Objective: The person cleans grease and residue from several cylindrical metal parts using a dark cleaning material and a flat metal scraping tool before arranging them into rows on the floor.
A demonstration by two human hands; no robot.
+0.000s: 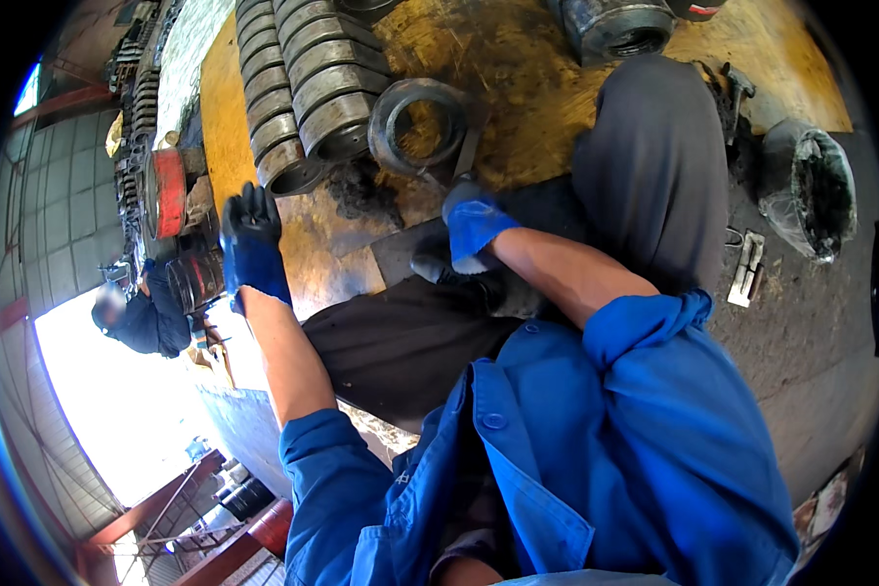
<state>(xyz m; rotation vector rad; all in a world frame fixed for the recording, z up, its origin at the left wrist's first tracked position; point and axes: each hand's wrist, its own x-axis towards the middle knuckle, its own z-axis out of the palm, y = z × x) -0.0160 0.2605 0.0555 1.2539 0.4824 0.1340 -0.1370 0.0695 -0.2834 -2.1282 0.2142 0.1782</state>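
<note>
My left hand (254,244), in a blue glove with dark fingers, is raised beside the near end of a row of metal rings (285,166). Its fingers are stretched out and nothing shows in them. My right hand (474,223), in a matching glove, is closed around a flat, dark metal strip (468,151); its kind is unclear. The strip points away from me, alongside a single thick metal ring (379,127) that stands tilted at the end of a second row of rings (334,93). Dark, greasy residue (361,192) lies below the rings.
A large threaded metal collar (620,34) sits beyond my raised knee. On the right are a hammer (737,93), a plastic-lined bucket (811,186) and a small pale metal piece (747,269). To the left, a person (146,317) works near a red-banded cylinder (169,192).
</note>
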